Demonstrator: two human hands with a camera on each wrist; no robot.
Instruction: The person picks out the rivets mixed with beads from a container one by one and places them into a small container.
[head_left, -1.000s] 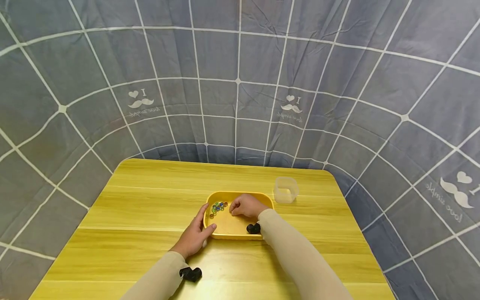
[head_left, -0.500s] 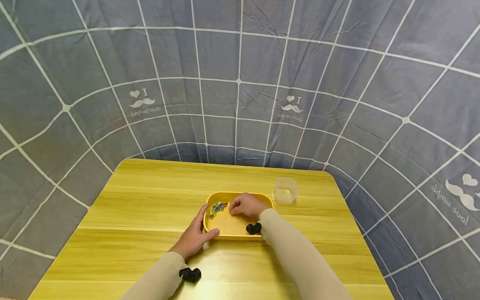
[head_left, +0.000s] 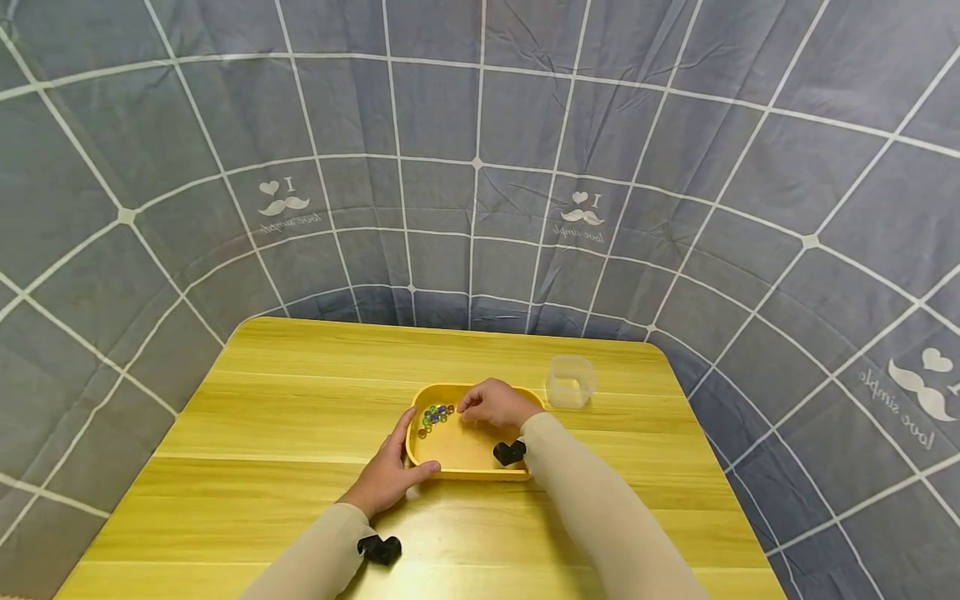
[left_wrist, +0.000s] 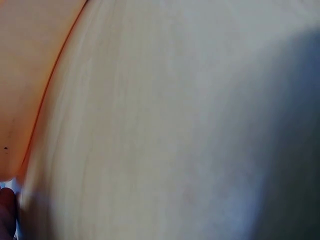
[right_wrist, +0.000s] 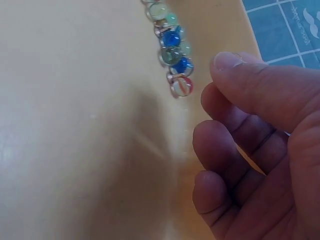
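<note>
In the head view, my left hand (head_left: 386, 477) grips the left end of a yellow tray (head_left: 472, 475), thumb over the near rim and fingers along the outer side. Coloured glass marbles (head_left: 435, 415) lie grouped at the tray's far left corner. Over the tray is my right hand (head_left: 497, 404), just right of the marbles. In the right wrist view, its fingers curl and the thumb (right_wrist: 229, 61) lies against the index finger, with no marble showing between them. A red-and-white striped marble (right_wrist: 182, 87) is the one nearest that hand.
A clear plastic container (head_left: 570, 382) stands on the yellow wood-grain table (head_left: 315, 417), beyond the tray's far right corner. A grey checked curtain (head_left: 517, 200) hangs behind the table. Black cameras are strapped at both wrists.
My right hand has risen slightly away from me, staying beside the marbles. The left thumb has slid a little right along the near rim. The marbles look unmoved.
</note>
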